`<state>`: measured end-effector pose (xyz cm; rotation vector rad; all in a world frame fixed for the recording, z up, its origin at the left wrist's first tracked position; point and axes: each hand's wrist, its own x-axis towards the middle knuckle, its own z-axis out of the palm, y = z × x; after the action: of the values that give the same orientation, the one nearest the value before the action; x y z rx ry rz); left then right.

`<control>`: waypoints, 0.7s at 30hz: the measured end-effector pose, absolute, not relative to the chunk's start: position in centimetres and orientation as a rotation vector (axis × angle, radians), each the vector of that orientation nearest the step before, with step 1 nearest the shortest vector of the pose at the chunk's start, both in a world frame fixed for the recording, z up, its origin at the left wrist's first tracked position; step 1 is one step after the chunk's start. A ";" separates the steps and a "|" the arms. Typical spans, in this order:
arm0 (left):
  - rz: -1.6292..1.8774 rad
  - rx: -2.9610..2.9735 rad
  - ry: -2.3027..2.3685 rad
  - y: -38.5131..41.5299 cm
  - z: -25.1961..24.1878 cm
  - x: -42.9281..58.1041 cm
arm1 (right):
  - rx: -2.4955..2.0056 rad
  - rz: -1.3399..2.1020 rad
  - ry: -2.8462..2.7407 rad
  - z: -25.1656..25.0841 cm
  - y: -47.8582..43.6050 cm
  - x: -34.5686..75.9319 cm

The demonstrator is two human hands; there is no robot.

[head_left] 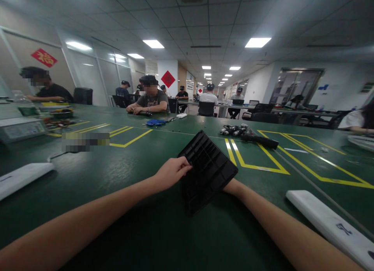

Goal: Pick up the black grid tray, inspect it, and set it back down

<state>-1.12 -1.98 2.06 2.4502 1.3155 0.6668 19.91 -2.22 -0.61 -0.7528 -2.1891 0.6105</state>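
A black plastic tray divided into compartments is held tilted above the green table, its compartment side facing me. My left hand is closed in a pinch, with the fingertips at the tray's left part. Whatever lies between those fingertips, if anything, is too small and dark to make out. Only the wrist and lower edge of my right hand show; the rest is behind the tray, which it holds from the back. Its fingers are hidden.
Yellow tape marks the green table. White numbered bars lie at left and right. Dark cabled items lie beyond the tray, near a blue object. A person sits opposite; other people sit farther off.
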 end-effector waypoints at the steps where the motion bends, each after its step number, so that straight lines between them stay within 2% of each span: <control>1: 0.672 2.439 1.348 -2.0 2.0 -1.0 | -0.743 0.617 -2.182 -0.6 -2.2 19.9; 16: 0.688 2.563 1.128 -1.9 2.8 -1.7 | -0.777 0.576 -2.162 -0.5 -2.4 19.8; 18: 0.752 2.335 1.152 -1.6 2.5 -1.6 | -0.773 0.569 -2.190 -0.3 -2.4 19.8; 21: 0.829 1.692 1.125 -1.0 2.1 -1.4 | -0.758 0.523 -2.280 -0.1 -2.5 19.8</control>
<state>-1.43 -1.00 2.06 1.6916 1.1247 0.8286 19.84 -2.46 -0.15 -0.7575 -2.2799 0.5230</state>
